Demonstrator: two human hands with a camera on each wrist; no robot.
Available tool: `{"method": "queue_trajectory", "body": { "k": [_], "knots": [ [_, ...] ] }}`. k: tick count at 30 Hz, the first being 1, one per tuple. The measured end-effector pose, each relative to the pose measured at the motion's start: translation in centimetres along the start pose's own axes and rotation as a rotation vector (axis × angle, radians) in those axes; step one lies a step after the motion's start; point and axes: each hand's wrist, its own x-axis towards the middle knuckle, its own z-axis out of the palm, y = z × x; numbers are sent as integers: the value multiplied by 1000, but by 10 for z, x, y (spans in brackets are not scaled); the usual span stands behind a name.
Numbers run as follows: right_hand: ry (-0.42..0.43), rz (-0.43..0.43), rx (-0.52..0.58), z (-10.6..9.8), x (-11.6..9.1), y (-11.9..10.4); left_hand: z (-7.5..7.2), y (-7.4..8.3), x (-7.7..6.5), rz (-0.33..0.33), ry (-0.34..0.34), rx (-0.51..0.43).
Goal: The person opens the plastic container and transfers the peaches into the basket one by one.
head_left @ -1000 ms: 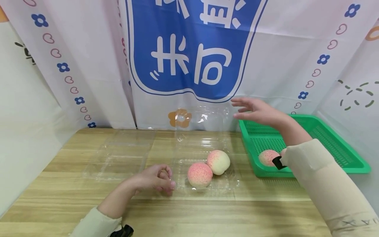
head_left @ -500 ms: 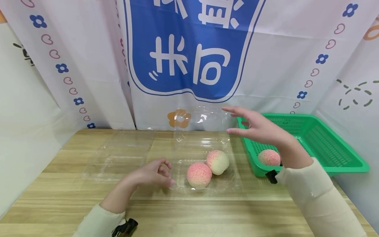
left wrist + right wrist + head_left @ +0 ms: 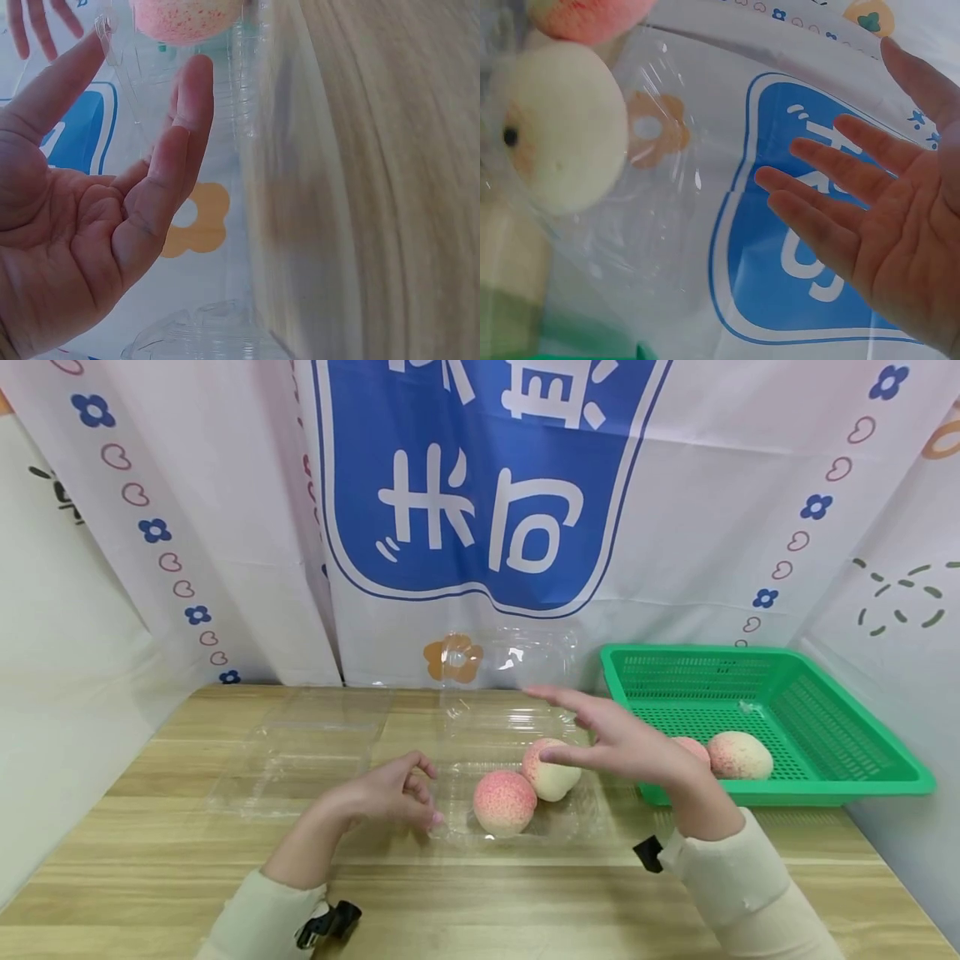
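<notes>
One pale peach (image 3: 557, 783) lay in the clear container (image 3: 462, 787), beneath the spread, unladen right hand (image 3: 618, 742) and nearer to it than to the left hand (image 3: 381, 793). The pink peach (image 3: 505, 803) sat between the hands; the left's fingers bent loosely round nothing, thumb at the container's rim.

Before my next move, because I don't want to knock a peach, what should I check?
1. Right grip empty: ok, its fingers hold nothing.
2. Left grip off the clear container: cannot tell, the thumb is very near its edge.
3. Lid open: ok, raised in front of the curtain.
4. Pink peach and cream peach inside the container: ok, side by side.
5. Peaches in the green basket fully visible in the head view: not ok, one is partly hidden behind the right grip.
</notes>
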Motion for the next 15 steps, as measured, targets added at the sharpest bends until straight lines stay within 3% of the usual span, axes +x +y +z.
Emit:
{"method": "queue_trajectory", "body": {
  "k": [15],
  "knots": [
    [-82, -13, 122, 43, 2, 14, 0, -4, -1, 20, -20, 4]
  ]
}}
